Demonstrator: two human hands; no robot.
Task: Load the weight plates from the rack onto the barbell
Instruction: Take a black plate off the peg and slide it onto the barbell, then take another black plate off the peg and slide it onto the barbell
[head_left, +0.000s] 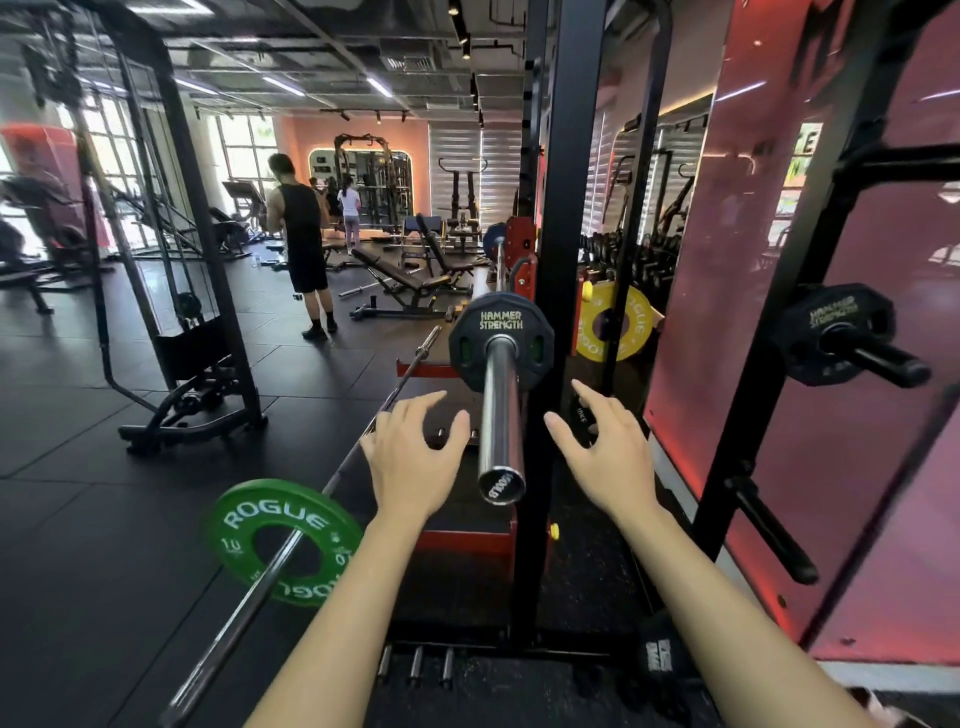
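Observation:
A steel barbell sleeve (501, 415) points toward me at chest height, its end cap close to the camera. A small black Hammer Strength plate (470, 340) sits on that sleeve, pushed far in. My left hand (413, 462) hovers open just left of the sleeve, touching nothing. My right hand (608, 452) hovers open just right of it, fingers spread. On the rack at the right, another black Hammer Strength plate (826, 332) hangs on a storage peg. A yellow Rogue plate (615, 322) shows behind the rack upright.
The black rack upright (545, 364) stands right behind the sleeve. A second barbell with a green Rogue plate (283, 540) lies on the floor at lower left. An empty storage peg (774, 530) juts out low right. A person (304, 244) stands by benches further back.

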